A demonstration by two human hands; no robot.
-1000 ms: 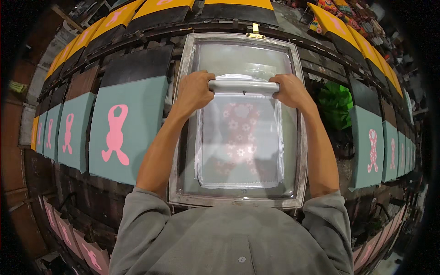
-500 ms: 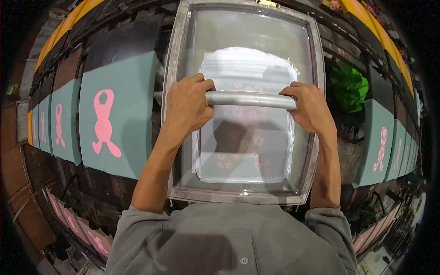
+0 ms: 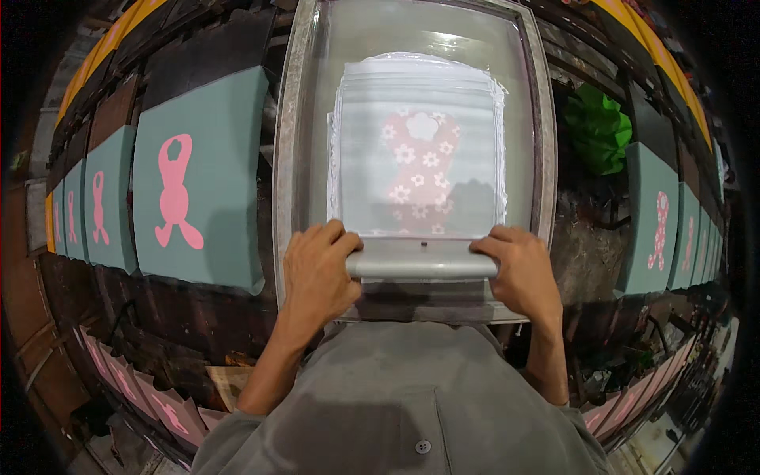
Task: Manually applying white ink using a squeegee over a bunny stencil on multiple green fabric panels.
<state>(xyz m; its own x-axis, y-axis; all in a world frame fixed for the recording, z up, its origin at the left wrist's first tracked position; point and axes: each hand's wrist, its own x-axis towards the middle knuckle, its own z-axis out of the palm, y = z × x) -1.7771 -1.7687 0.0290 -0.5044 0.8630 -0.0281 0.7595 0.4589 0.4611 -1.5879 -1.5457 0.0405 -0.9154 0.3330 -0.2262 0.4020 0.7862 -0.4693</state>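
Note:
My left hand [image 3: 317,273] and my right hand [image 3: 521,273] grip opposite ends of a grey squeegee [image 3: 421,260], which lies across the lower part of a screen-printing screen in a metal frame [image 3: 538,119], close to my body. Above the squeegee, a pale patch of white ink [image 3: 372,87] covers the mesh, and a pink figure with white flowers [image 3: 418,170] shows through it. The squeegee and my hands hide the lower part of that figure.
Light green panels with pink figures stand left [image 3: 218,158] and right [image 3: 641,222] of the screen. A crumpled green bag [image 3: 598,127] lies right of it, yellow panels [image 3: 681,79] run behind, and pink panels [image 3: 170,408] line the lower edges.
Both hands have drawn the squeegee from the upper middle of the screen down toward my body, uncovering the flowered figure above it. The view has shifted too.

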